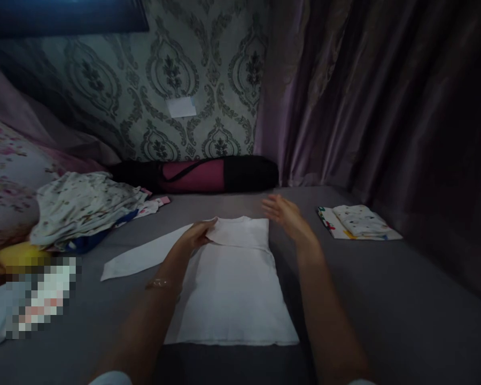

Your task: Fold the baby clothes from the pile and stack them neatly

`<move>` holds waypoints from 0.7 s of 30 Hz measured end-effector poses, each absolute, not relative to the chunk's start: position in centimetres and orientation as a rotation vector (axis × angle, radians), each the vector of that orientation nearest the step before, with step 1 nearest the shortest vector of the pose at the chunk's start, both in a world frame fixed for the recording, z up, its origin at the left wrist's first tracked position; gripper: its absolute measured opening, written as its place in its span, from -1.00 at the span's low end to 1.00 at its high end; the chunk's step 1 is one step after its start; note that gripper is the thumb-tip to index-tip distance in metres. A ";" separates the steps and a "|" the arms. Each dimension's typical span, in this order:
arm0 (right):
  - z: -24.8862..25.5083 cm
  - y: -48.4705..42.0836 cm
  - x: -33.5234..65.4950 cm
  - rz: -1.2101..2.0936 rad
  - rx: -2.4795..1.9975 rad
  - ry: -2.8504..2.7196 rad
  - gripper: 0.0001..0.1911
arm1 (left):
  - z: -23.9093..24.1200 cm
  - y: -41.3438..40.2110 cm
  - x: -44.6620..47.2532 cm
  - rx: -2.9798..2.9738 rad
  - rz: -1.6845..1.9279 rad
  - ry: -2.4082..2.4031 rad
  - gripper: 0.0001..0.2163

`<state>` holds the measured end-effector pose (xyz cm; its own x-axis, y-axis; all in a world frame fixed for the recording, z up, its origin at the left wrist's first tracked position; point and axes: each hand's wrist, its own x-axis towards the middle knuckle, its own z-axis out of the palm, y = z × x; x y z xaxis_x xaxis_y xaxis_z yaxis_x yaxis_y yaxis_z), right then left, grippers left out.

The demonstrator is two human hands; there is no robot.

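A white long-sleeved shirt lies flat on the grey bed surface, its hem toward me. One sleeve stretches out to the left, and the other is folded across the chest toward the left shoulder. At that left shoulder, my left hand has its fingers closed on the cloth, by the end of the folded sleeve. Just right of the shirt's right shoulder edge, my right hand is raised with its fingers stretched out and nothing in it.
Folded printed clothes lie at the right. A heap of rumpled clothes is at the left, near a floral pillow and a yellow item. A black and pink long bag rests along the wall; curtains hang right.
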<state>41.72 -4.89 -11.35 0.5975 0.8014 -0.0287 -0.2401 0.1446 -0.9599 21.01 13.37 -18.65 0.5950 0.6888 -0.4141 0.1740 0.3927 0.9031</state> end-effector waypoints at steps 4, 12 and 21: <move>-11.9 -6.0 44.0 0.748 -1.213 -0.510 -0.74 | -19.1 13.2 21.0 1.213 0.508 0.996 -0.66; -14.8 -4.4 44.4 0.680 -1.410 -0.466 -0.87 | -18.5 12.5 18.6 1.325 0.637 1.102 -0.73; -17.3 -1.7 41.0 0.286 -2.036 -1.154 -0.65 | -20.5 12.4 18.1 1.643 0.796 0.993 -0.69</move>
<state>41.03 -1.67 -17.28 0.5655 0.8078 0.1663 0.6364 -0.2992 -0.7109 18.12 12.39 -20.46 0.4426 0.8961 0.0319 0.2266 -0.1462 0.9629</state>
